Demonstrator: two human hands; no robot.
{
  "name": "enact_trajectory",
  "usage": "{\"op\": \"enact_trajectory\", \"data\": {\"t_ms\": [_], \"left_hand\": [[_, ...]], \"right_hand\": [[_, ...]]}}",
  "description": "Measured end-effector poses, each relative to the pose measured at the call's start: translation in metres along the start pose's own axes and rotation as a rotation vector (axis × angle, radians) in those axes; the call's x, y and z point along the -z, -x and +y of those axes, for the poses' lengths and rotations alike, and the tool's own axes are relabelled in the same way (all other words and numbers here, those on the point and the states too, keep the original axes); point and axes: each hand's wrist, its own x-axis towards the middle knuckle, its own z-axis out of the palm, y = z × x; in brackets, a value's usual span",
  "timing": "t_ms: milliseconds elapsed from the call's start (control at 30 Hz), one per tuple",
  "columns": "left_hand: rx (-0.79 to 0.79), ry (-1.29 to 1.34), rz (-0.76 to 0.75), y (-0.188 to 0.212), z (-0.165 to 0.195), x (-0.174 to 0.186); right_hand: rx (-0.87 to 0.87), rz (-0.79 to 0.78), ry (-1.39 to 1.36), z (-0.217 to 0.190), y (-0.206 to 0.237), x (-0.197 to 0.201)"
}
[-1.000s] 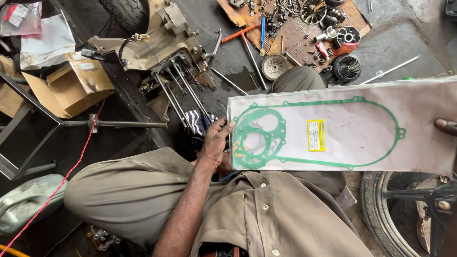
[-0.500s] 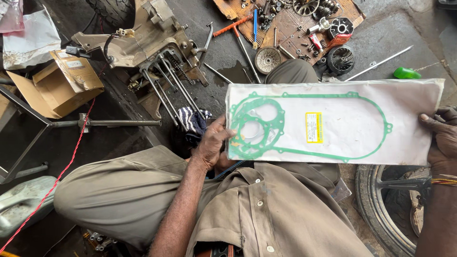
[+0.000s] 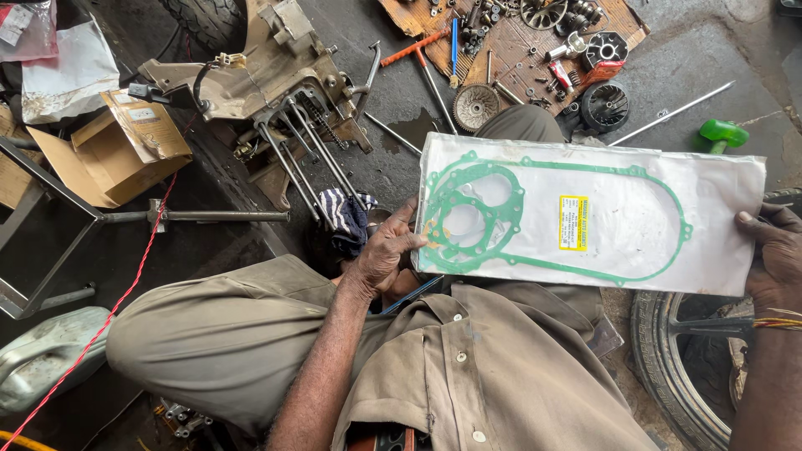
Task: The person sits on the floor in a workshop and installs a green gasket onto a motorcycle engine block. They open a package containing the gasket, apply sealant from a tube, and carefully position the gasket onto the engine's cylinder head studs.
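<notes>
Left arm: reaching bare from the near edge up toward the middle, forearm slanting rightward.
Left hand [image 3: 386, 250]: curling, thumb lying on top, fingers tucking beneath in a pinching grip.
Right arm: rising along the right edge, wrist wearing thin bands.
Right hand [image 3: 773, 255]: clasping from the right, fingers pointing left, thumb pressing on top.
Legs: bending, knees spreading left and far.

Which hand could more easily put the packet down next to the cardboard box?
Probably the left hand. It grips the gasket packet at the end nearer the cardboard box, while the right hand holds the far end.
</notes>
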Motion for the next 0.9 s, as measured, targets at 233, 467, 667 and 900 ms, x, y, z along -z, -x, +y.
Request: {"op": "enact_trajectory", "data": {"t_ms": [233, 467, 667, 900], "left_hand": [[-0.037, 0.082, 0.071, -0.012, -0.028, 0.024], [-0.242, -0.229, 0.224, -0.006, 0.003, -0.003], [-0.419, -0.793, 0.3, 0.057, 0.107, -0.081], [-0.515, -1.07, 0.244, 0.07, 0.198, -0.124]], "right_hand": [[-0.01, -0.008, -0.051, 0.002, -0.005, 0.002], [-0.03, 0.03, -0.035, 0.013, -0.006, 0.002], [-0.132, -0.018, -0.075, 0.008, 0.0, -0.029], [-0.162, -0.188, -0.167, 0.002, -0.003, -0.103]]}}
